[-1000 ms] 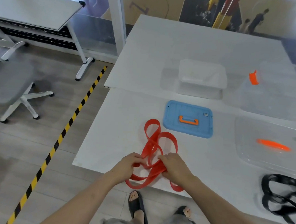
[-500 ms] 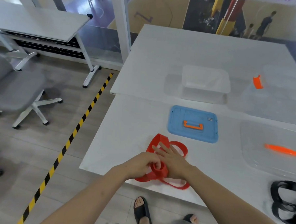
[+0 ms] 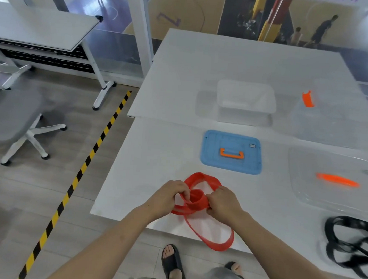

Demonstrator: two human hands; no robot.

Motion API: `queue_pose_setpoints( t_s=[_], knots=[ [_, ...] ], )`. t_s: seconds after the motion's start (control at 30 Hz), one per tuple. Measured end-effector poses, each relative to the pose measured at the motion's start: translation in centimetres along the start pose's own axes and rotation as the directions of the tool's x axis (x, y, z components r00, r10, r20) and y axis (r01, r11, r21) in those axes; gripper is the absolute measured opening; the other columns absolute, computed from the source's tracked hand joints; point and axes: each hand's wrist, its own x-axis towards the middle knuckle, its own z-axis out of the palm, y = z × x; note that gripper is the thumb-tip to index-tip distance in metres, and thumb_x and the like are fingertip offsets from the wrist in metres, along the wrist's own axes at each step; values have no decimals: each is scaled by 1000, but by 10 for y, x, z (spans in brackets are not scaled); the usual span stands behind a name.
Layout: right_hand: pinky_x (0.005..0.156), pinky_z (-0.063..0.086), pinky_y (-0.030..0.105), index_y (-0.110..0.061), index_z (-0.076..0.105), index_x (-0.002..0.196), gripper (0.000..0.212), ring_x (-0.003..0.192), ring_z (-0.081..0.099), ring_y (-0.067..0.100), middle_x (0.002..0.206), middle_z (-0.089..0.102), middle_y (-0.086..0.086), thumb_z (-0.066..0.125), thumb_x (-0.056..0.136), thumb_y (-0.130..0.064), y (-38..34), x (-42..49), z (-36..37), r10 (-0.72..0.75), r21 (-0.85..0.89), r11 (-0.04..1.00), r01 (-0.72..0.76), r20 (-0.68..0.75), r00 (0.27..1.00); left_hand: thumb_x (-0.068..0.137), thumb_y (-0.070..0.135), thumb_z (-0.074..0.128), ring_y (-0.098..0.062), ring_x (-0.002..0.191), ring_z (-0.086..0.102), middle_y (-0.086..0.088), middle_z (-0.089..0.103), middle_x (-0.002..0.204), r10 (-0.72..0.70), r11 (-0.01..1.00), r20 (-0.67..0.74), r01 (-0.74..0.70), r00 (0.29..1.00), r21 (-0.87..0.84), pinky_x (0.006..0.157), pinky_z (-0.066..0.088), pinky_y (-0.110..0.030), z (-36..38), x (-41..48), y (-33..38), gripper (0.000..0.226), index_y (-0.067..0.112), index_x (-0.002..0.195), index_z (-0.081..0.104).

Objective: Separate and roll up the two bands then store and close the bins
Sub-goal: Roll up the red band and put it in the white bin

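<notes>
- The left hand [image 3: 171, 197] has its fingers curled round the left side of the red band [image 3: 197, 200], with the fingertips pressed into the coiled part.
- The right hand [image 3: 223, 202] has its fingers and thumb curled in a pinch on the right side of the same coil.
- The two hands face each other with the coil clamped between them, just above the table [image 3: 156, 159] near its front edge.
- One loose loop of the red band arcs away behind the coil. A second, longer loop trails toward the person and hangs past the table edge.
- The black band [image 3: 348, 248] lies in an untidy heap on the table, well apart to the right, and neither hand touches it.
- The blue lid [image 3: 230, 165] lies flat beyond the hands, and the small clear bin [image 3: 246, 100] stands open behind it.
- The large clear lid [image 3: 325, 195] lies flat to the right, and the large clear bin [image 3: 328, 125] stands open behind that.
</notes>
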Motion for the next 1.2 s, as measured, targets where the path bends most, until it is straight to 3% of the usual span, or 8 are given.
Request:
queue_pose_setpoints(
  t_s=[0.17,0.4,0.57,0.67,0.77,0.93,1.1,1.2],
  knots=[
    [53,46,30,-23,66,63,26,50,61,25,49,60,-3,89,51,-25,36,-26,-5,178,-43,981,-188,-168,970,70,-25,47,-2,97,53,1,69,106,60,998,-14,-60,998,1,90,43,-15,24,32,21,51,14,89,74],
    [66,56,34,-20,64,63,39,58,64,27,51,62,-1,92,57,-47,72,-54,2,265,-17,962,-274,-207,942,90,-7,51,-8,107,51,8,60,116,86,992,39,-89,996,94,96,34,-9,63,63,18,41,22,110,71],
    [104,50,42,-15,68,114,44,105,65,29,105,72,7,79,79,-40,89,-62,26,188,163,971,-176,-63,980,97,30,36,-18,117,49,6,54,120,-124,980,135,100,983,173,107,43,-30,88,70,-6,42,34,126,66],
    [105,45,33,-28,58,138,67,119,57,18,128,65,-4,73,82,-63,94,-69,23,129,346,931,-120,-2,992,100,14,44,-26,134,43,-4,50,142,-202,967,138,176,970,183,118,32,-33,92,68,-13,44,29,139,58],
    [105,48,31,-36,62,133,58,119,57,9,129,66,-13,58,89,-74,101,-73,17,155,470,875,-115,-47,987,100,12,54,-28,144,34,-6,42,153,-212,965,175,178,962,191,120,23,-32,94,65,-12,49,27,147,50],
    [98,54,37,-19,70,117,25,111,62,19,118,68,-1,57,104,-36,125,-48,27,416,566,790,-237,-211,884,102,44,53,-29,154,22,-3,38,161,-253,946,171,207,952,247,126,18,-41,96,68,-7,49,30,148,47],
    [99,52,38,-12,65,126,30,105,63,28,127,61,13,65,99,-24,144,-15,22,714,793,471,-387,-84,695,89,77,9,-28,154,24,1,39,162,-244,940,158,193,957,281,125,23,-50,99,66,-2,72,49,141,50],
    [91,50,33,-10,55,136,48,90,61,24,129,56,15,73,94,-25,151,-8,18,748,859,267,-436,101,656,100,66,24,-27,156,20,1,37,163,-268,937,177,214,947,275,124,23,-54,101,66,-1,50,51,140,50]
  ],
)
